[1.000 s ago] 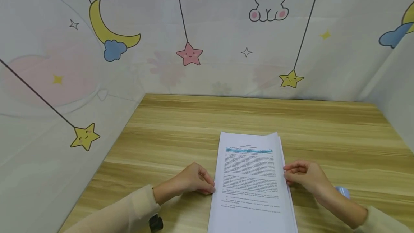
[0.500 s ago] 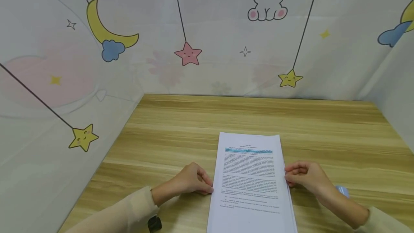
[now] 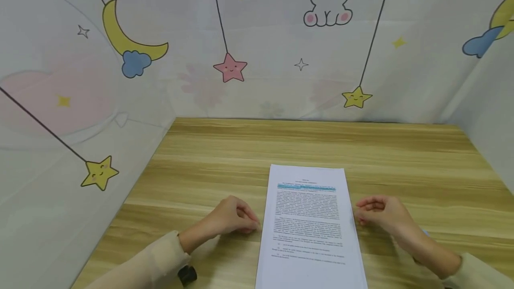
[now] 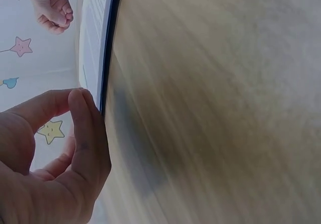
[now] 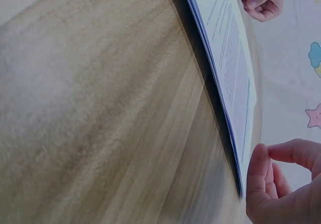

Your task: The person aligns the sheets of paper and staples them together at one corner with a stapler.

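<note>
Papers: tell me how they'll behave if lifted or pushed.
Lifted by one edge, the papers would probably sag, looking thin. Pushed sideways, they may slip out of line: they look layered in the right wrist view, with no clip showing. Lying flat on the table, they seem unlikely to roll.

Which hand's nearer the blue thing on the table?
Right: the right hand is close, its forearm partly hiding the blue thing; the left hand is across the paper stack.

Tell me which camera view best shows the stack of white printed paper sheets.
The head view: most of the stack of white printed paper sheets shows from above, including its blue highlighting, though its near end is cut off. Both wrist views show it steeply foreshortened, with one long edge nearest.
</note>
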Tool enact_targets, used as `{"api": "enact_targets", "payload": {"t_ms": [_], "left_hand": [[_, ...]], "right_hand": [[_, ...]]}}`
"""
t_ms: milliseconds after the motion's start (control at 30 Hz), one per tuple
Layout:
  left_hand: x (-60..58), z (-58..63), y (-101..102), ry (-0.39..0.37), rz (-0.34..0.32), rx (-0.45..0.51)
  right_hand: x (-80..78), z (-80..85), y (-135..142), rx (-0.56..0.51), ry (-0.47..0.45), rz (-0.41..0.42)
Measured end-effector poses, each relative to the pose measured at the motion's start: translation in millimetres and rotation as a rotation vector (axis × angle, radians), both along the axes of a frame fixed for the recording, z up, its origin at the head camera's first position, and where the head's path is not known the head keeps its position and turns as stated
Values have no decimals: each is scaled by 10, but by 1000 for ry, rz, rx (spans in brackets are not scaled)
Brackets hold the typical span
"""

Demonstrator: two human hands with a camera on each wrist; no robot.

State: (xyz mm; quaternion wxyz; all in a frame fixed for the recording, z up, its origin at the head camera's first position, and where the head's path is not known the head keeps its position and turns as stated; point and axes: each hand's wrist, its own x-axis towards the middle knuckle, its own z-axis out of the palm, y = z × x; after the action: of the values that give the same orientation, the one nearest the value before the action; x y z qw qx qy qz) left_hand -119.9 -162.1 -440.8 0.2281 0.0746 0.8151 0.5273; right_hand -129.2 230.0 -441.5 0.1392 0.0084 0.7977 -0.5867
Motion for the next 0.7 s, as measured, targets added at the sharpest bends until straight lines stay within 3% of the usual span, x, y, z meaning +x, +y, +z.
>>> {"api": "enact_targets", "payload": {"t_ms": [233, 467, 700], "left_hand": [[-81, 39, -28, 18, 54, -2], [-202, 97, -22, 101, 73, -26], [-383, 100, 43, 84, 121, 0]], "right_hand": [[-28, 22, 31, 62, 18, -12], [-86, 30, 59, 65, 34, -26], [-162, 40, 75, 62, 52, -26]]}}
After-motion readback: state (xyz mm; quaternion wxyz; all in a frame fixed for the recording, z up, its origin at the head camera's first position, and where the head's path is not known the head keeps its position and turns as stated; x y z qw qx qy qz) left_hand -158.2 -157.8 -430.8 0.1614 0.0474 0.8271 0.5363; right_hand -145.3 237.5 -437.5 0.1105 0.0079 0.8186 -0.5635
